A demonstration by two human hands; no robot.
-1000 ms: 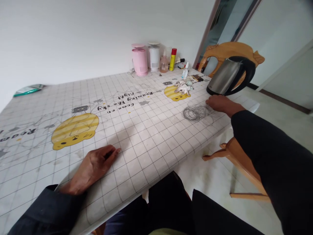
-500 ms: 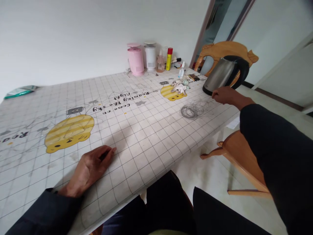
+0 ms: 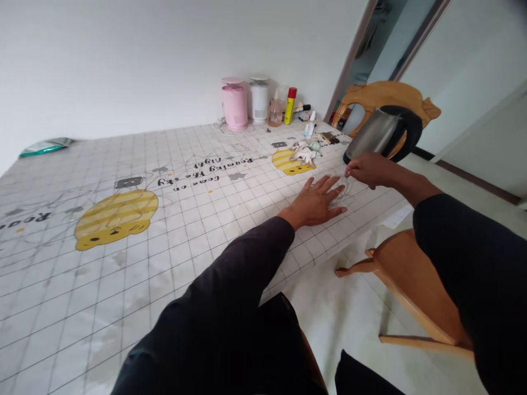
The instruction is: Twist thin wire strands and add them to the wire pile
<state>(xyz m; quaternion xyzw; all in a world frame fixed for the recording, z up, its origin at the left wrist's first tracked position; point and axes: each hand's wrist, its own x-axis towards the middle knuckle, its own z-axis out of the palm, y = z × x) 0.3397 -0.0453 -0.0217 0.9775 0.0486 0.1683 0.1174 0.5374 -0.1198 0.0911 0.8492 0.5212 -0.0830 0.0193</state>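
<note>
My left hand lies flat with its fingers spread over a loose coil of thin wire, covering most of it. Wire strands show past its fingertips on the right. My right hand has its fingers pinched together at the right end of the coil, in front of the kettle's base. Whatever it pinches is too fine to make out. Just behind it stands a steel kettle with a black handle. White work gloves lie crumpled beyond my left hand.
A checked tablecloth covers the table. Along the wall stand a pink device, a white one, a spray bottle and a yellow can. A green packet lies far left. Wooden chairs stand at right.
My left hand has moved right and forward across the table onto the wire coil, and its fingers have spread. My right hand stays near the kettle, slightly lower and further left.
</note>
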